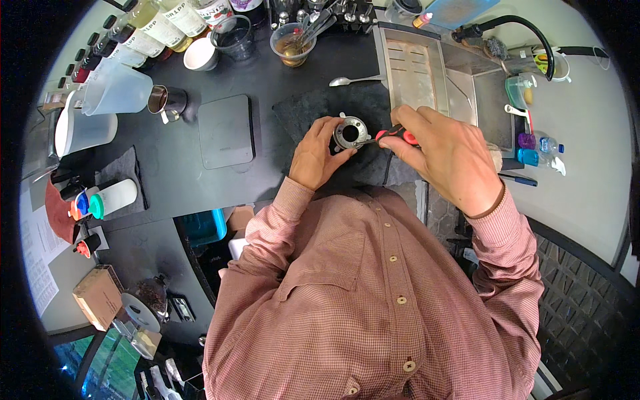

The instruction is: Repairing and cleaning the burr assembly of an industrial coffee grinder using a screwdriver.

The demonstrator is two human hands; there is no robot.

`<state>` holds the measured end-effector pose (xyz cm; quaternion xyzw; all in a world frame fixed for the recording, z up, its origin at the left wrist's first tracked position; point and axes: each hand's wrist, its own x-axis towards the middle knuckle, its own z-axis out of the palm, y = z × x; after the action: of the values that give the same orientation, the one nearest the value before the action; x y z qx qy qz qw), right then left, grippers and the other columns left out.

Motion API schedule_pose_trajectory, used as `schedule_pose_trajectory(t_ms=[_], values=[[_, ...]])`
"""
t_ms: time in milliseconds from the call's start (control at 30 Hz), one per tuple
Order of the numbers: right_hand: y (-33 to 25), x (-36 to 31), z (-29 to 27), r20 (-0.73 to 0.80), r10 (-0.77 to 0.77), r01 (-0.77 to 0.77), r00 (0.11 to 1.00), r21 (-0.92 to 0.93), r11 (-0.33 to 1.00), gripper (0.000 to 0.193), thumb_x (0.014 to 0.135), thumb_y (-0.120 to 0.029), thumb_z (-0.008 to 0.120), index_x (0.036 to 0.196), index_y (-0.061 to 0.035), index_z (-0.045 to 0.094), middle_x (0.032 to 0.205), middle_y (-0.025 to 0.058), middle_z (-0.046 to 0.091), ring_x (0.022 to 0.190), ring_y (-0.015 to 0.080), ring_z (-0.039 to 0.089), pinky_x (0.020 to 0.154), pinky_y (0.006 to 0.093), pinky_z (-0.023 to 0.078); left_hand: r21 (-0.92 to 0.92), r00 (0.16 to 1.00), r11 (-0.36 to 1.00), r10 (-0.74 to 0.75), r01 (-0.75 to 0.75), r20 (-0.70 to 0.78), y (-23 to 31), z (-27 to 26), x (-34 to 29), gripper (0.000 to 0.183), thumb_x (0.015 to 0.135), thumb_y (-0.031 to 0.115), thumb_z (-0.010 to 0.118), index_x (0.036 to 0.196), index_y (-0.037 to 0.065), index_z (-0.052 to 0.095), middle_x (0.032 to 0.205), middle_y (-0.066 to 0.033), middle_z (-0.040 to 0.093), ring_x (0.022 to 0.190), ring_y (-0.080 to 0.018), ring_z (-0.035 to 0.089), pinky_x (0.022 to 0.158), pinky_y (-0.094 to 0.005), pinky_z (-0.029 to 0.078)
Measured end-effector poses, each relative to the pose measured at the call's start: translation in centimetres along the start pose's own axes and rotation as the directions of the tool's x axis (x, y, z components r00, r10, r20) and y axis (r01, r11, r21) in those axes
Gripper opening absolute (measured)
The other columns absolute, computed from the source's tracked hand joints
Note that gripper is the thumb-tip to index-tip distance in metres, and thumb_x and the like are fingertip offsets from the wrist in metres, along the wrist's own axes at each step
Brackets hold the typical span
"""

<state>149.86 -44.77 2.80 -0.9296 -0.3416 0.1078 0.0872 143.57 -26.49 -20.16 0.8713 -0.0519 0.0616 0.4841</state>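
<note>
Clasping the round metal ring (360, 126) from its left side, the left hand (315, 152) had its grip closed around the piece, fingers above and thumb below, with the ring's bright face and dark central hole turned upward. The right hand (453, 157) gripped a red-and-black screwdriver (398, 134) by its handle, the slim shaft pointing left to the ring's lower right edge; whether the tip sat in a screw could not be told. The ring was over a dark cloth (303, 107) spread on the black bench (173, 183), close in front of the person's checked shirt (333, 267); whether it rested there or was held just above could not be made out. Beyond it lay a metal spoon (341, 82), and left of the cloth a flat square grey scale (223, 132). To the right was a metal sink (493, 100). Farther back stood a clear bowl (293, 59) of utensils, a dark translucent cup (232, 41) and a white cup (201, 56); farther left came a steel pitcher (176, 100), a clear plastic jug (119, 90) and a row of labelled bottles (162, 28).
</note>
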Motion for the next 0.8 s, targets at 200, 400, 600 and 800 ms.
schedule_pose_trajectory(t_ms=[200, 400, 600, 800], values=[[0.0, 0.1, -0.16, 0.005, 0.004, -0.004, 1.0, -0.01, 1.0, 0.028, 0.098, -0.034, 0.067, 0.105, -0.0089, 0.057, 0.084, 0.0144, 0.063, 0.078, 0.04, 0.067, 0.064, 0.0496, 0.052, 0.001, 1.0, 1.0, -0.025, 0.025, -0.002, 0.06, 0.07, -0.13, 0.061, 0.081, 0.024, 0.086, 0.134, 0.005, 0.061, 0.131, -0.0159, 0.062, 0.115, -0.0351, 0.066, 0.094, -0.041, 0.056], [-0.18, 0.18, -0.21, 0.012, 0.018, -0.017, 1.0, -0.02, 1.0, 0.028, 0.098, -0.034, 0.067, 0.105, -0.0087, 0.056, 0.083, 0.015, 0.062, 0.078, 0.0405, 0.068, 0.064, 0.0499, 0.052, -0.05, 0.996, 0.995, -0.088, 0.089, 0.033, 0.34, -0.18, -0.03, 0.062, 0.081, 0.023, 0.087, 0.134, 0.005, 0.061, 0.132, -0.0157, 0.062, 0.115, -0.035, 0.066, 0.095, -0.0408, 0.056], [-0.22, 0.22, -0.24, 0.02, 0.014, -0.014, 1.0, -0.013, 1.0, 0.028, 0.098, -0.034, 0.067, 0.105, -0.0087, 0.056, 0.082, 0.015, 0.062, 0.077, 0.0405, 0.068, 0.064, 0.0502, 0.052, -0.026, 0.999, 0.999, -0.041, 0.041, 0.002, 0.08, -0.02, -0.11, 0.062, 0.08, 0.023, 0.087, 0.133, 0.004, 0.06, 0.131, -0.016, 0.062, 0.113, -0.0353, 0.067, 0.091, -0.0415, 0.057], [-0.23, 0.22, -0.27, 0.026, 0.03, -0.029, 0.999, -0.024, 0.999, 0.028, 0.098, -0.034, 0.067, 0.104, -0.0089, 0.056, 0.082, 0.0148, 0.062, 0.077, 0.0406, 0.068, 0.064, 0.0503, 0.052, -0.022, 0.998, 0.998, -0.061, 0.061, 0.019, 0.09, 0.02, -0.12, 0.062, 0.081, 0.023, 0.087, 0.134, 0.004, 0.06, 0.131, -0.0157, 0.062, 0.11, -0.0334, 0.067, 0.088, -0.0398, 0.058]])
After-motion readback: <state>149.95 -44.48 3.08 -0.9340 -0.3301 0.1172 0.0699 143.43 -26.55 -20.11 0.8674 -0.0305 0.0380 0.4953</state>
